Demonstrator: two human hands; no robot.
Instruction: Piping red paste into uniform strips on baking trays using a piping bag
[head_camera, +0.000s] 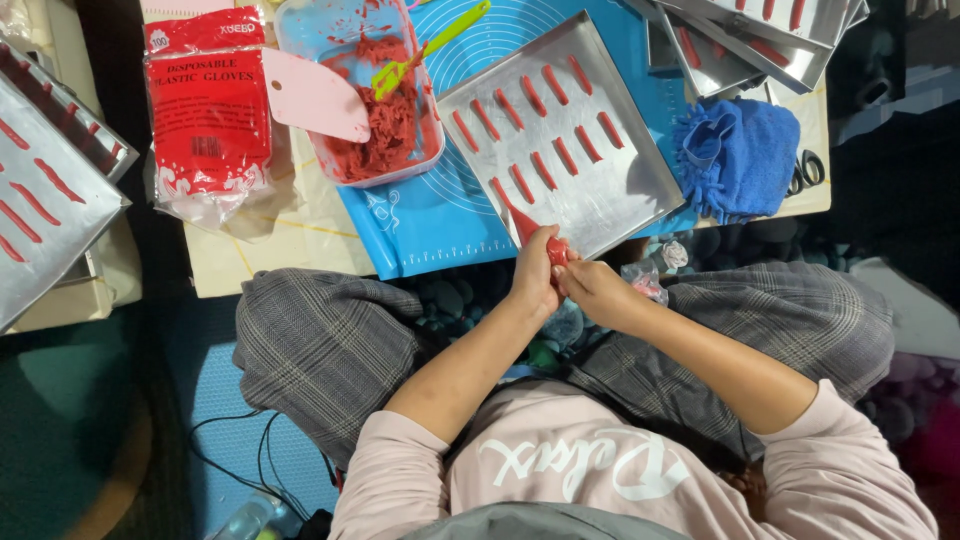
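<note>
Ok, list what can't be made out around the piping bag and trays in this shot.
Head view only:
- Piping bag: the left hand and right hand cover its rear; how full it is stays hidden.
- Stacked trays: cut off by the top edge.
- Left tray: cut off by the left edge.
- Scissors: partly hidden by the blue cloth.

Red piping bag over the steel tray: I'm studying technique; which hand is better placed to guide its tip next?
Left, probably: the left hand wraps the red cone-shaped plastic piping bag nearest its tip; the right hand pinches its rear end.
</note>
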